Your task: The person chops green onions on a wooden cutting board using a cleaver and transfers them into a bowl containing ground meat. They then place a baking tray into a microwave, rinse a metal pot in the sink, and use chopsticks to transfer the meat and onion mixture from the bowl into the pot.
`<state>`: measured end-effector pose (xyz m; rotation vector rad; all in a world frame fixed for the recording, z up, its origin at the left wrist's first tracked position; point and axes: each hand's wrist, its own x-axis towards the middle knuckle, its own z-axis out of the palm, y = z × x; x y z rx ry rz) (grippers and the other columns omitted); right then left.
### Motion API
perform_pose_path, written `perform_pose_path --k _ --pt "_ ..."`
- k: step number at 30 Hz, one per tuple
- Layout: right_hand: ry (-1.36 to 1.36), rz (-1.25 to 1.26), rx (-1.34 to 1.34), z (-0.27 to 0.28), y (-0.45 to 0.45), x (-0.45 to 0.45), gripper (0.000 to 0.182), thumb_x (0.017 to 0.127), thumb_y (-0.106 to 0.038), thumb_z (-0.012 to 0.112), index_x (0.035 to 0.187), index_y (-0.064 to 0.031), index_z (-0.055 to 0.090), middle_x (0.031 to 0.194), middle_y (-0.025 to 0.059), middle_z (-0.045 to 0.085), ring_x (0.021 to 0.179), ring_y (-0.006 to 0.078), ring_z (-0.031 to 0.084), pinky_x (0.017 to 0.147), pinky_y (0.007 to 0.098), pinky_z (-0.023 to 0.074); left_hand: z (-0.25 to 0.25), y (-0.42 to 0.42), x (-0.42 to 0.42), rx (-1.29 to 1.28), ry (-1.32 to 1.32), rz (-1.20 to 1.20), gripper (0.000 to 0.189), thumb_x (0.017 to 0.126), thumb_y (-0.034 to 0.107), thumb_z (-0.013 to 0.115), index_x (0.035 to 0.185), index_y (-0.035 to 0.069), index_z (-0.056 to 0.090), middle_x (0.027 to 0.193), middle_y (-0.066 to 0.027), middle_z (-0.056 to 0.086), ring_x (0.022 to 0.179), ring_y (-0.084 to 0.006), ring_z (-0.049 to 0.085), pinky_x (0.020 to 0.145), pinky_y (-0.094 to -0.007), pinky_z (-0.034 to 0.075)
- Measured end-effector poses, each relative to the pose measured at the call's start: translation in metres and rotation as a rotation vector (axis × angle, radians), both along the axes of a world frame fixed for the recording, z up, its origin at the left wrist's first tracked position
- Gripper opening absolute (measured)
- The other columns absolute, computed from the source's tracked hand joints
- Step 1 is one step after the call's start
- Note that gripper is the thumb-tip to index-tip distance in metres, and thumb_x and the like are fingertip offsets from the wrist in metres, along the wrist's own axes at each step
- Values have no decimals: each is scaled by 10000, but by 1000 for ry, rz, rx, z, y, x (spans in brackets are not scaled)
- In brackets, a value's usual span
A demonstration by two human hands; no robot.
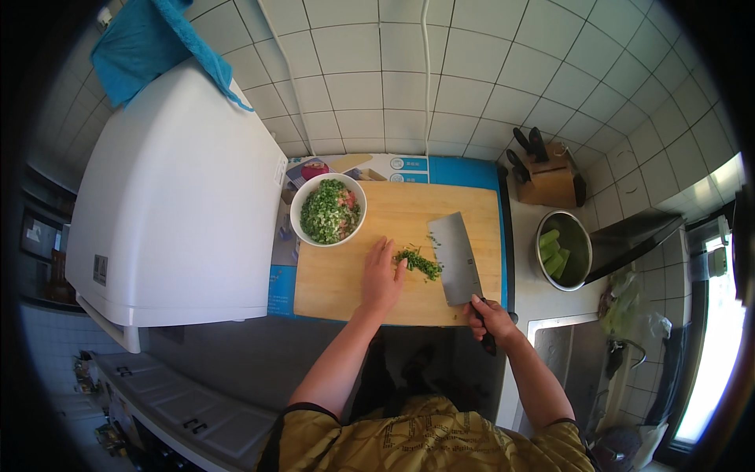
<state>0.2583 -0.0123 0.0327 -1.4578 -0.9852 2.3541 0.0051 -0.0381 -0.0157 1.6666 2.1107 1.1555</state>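
On a wooden cutting board (348, 289) lies a small heap of chopped green herbs (420, 264), which look like scallions or chives. My left hand (382, 277) rests at the left end of the heap, fingers a little apart, holding nothing that I can see. My right hand (492, 321) grips the black handle of a Chinese cleaver (459, 259). Its wide blade lies nearly flat over the board, just right of the heap, with green bits along its left edge. A white bowl (295, 221) at the board's upper left holds chopped greens over pinkish minced meat.
A white appliance (189, 194) stands close on the left, a blue cloth (147, 47) on top. Right of the board are a wooden knife block (548, 177), a steel bowl (581, 259) with green vegetable pieces and a sink (551, 348). A tiled wall (407, 88) rises behind.
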Motion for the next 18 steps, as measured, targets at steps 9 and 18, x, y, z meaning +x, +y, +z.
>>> perform_pose_path --k 9,18 --pt "59 9 -2 -10 -28 -37 359 923 -383 426 827 -40 474 538 10 363 412 115 346 399 263 350 1 13 35 28 -1 36 545 802 277 598 1212 -35 420 1258 -224 423 1168 -382 389 971 -434 335" --pt "104 -60 -67 -10 -56 -77 341 925 -337 446 849 -6 480 507 20 366 385 123 356 382 269 346 2 13 40 52 -163 39 427 846 203 545 1198 -26 465 1298 -192 407 1181 -380 394 959 -417 359"
